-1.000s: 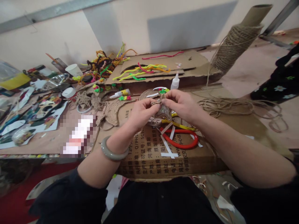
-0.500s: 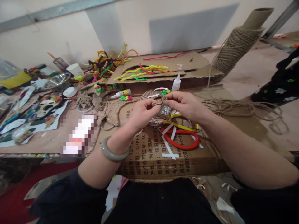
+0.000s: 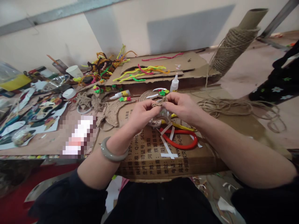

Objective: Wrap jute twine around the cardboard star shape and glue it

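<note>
Between my two hands is a small star-shaped piece edged with twine (image 3: 168, 117), with a shiny, clear-looking middle. My left hand (image 3: 145, 112) pinches its upper left edge. From the other side, the thumb and fingers of my right hand (image 3: 178, 105) press on its top. The fingertips nearly meet and cover part of the twine. Just below lie scissors with red and yellow handles (image 3: 182, 142), strips of white paper (image 3: 169, 155) scattered over them. A coiled twine piece (image 3: 147, 95) lies behind my left hand, and a white glue bottle (image 3: 174, 84) stands behind my right.
A printed cardboard box (image 3: 149, 168) lies under my hands. Loose twine (image 3: 224, 107) spreads to the right, below a large twine spool (image 3: 233, 46). Coloured pipe cleaners (image 3: 140, 72) lie on cardboard behind. A second glue bottle (image 3: 120, 94) lies on its side near a twine crescent (image 3: 112, 113).
The star has tilted a little, and its top edge is now more covered by my fingers. Both hands keep their hold. The whole view has shifted slightly.
</note>
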{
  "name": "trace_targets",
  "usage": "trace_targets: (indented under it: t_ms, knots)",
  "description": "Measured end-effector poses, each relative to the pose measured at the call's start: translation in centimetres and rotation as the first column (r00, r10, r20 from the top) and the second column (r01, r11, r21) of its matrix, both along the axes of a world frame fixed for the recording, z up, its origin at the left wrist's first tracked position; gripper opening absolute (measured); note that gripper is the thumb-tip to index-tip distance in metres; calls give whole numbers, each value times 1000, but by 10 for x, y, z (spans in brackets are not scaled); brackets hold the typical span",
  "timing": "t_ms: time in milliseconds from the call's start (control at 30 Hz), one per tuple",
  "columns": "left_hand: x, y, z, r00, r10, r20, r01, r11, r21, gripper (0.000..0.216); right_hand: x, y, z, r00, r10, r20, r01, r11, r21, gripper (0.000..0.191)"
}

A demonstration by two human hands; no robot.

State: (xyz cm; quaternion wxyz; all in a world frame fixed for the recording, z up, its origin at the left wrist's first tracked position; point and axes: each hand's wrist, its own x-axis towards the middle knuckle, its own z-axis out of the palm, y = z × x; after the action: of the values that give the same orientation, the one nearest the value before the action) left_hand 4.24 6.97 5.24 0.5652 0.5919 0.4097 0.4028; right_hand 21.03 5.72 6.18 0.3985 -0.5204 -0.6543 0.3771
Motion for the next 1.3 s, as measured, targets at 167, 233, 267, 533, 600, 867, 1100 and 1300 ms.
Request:
trace_targets:
  t_ms: [167,233,267,533,600,867,1100,1300]
  knots:
    - [-5,3,-5,994,-58,97,62,997,-43,32,2,2,0,987,-87,-136,87,996,-5,16]
    - [-6,4,-5,990,-63,128,73,995,-73,33,3,2,0,980,-108,-170,109,994,1,17]
    - [-6,4,-5,989,-57,133,69,994,-86,32,3,2,0,978,-113,-176,115,993,-2,17]
    - [-3,3,-5,994,-55,98,65,993,-100,20,1,4,-8,982,-90,-169,91,996,-1,18]
    - [-2,3,-6,993,-52,102,62,993,-98,23,0,4,-9,984,-79,-162,80,997,-2,17]
    - [-2,4,-3,997,-19,72,26,996,-91,19,-3,4,-10,976,21,-219,-27,999,-23,17]
    - [-4,5,-7,999,-37,14,38,996,-79,20,-1,5,-11,982,45,-182,-46,999,2,17]
    - [-4,7,-6,992,10,128,-8,1000,-12,21,-1,3,-7,986,2,-169,-2,1000,0,20]
